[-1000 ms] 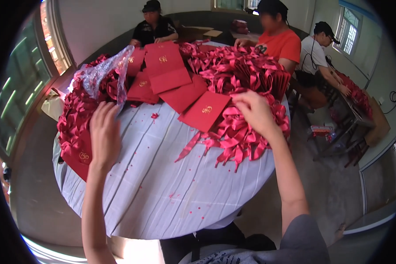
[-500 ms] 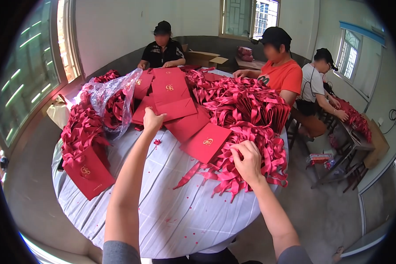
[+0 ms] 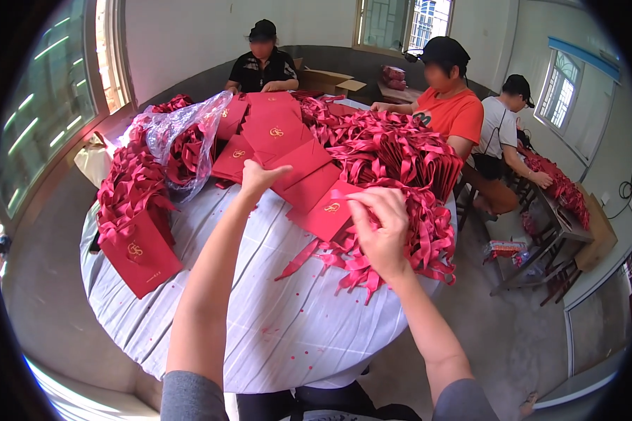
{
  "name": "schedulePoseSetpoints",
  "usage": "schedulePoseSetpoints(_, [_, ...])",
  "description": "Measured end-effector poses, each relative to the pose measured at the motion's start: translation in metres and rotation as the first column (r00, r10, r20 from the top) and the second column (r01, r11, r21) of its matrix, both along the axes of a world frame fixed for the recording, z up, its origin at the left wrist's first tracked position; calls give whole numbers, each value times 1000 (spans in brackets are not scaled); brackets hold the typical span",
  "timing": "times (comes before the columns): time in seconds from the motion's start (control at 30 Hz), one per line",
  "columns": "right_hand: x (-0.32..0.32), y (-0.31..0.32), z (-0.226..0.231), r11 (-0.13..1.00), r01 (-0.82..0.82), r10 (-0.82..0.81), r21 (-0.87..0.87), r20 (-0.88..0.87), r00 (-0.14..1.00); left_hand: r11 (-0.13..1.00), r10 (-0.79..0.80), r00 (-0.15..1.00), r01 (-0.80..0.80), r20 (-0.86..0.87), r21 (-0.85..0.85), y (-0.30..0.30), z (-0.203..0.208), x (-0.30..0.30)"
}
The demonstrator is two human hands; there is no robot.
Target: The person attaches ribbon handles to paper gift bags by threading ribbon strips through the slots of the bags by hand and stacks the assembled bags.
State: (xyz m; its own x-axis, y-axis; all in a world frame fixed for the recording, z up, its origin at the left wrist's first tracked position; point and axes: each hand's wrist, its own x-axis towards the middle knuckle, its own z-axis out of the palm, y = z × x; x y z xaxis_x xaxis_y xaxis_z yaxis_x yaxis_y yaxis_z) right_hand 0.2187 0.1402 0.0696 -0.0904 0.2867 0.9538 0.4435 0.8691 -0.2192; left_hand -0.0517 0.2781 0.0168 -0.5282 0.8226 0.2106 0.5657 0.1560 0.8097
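Flat dark-red paper gift bags (image 3: 279, 133) with gold emblems lie overlapped down the middle of the table. My left hand (image 3: 260, 177) is over their near edge, thumb stretched out to the right; its other fingers are partly hidden, and nothing shows in its grasp. My right hand (image 3: 383, 224) is closed in a pinch at the right edge of the nearest bag (image 3: 323, 219), where a short piece of red ribbon (image 3: 343, 189) meets the fingertips. Just beyond and beside that hand spreads a heap of bags with loose red ribbon handles (image 3: 428, 242).
A white cloth (image 3: 288, 337) covers the round table. At left are more ribboned bags (image 3: 137, 189), a clear plastic bag (image 3: 196, 130) and one bag overhanging the edge (image 3: 140, 259). Co-workers sit at the far side (image 3: 261, 70) and right (image 3: 451, 112); another works at a side table (image 3: 502, 133).
My right hand has moved left and slightly up from the ribbon heap to the nearest bag's edge. My left hand has shifted slightly right, its thumb now spread wider. The view has tilted a little.
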Motion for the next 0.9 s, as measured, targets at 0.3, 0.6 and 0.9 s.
schedulePoseSetpoints(0.3, [-82,-40,-20,772,-599,616,-213,16,788,999,-29,985,26,-167,-22,-17,3,7])
schedulePoseSetpoints(0.6, [-90,-60,-70,716,-532,671,-452,238,702,936,-332,759,339,560,95,-79,11,-47])
schedulePoseSetpoints(0.9, [-88,-46,-61,760,-513,604,-400,142,784,795,-319,864,467,389,-386,-193,10,-58])
